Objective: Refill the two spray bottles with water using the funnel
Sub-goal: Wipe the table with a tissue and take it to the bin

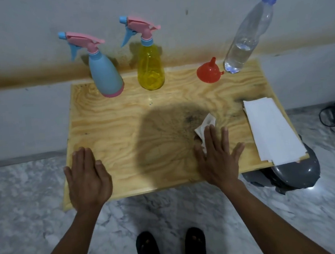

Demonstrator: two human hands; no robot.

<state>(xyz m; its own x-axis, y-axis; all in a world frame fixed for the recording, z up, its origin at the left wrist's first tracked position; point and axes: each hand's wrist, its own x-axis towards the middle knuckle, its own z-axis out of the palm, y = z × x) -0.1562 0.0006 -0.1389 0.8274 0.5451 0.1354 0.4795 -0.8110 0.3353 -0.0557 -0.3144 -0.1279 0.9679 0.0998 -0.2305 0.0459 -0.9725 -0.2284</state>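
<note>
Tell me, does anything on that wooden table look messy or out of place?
Mostly tidy. A crumpled tissue lies partly under the right hand, beside dark smudges on the table. The red funnel sits upside down, spout up.

The opaque spray bottle (106,75) is pale blue with a pink base band; the translucent spray bottle (150,67) is yellow. Both carry pink heads with blue triggers and nozzles. The funnel (208,71) is red-orange, the clear water bottle (250,35) blue-capped, the tabletop (121,121) pale swirling woodgrain (dark-smudged), the paper towels (271,129) white.
</note>
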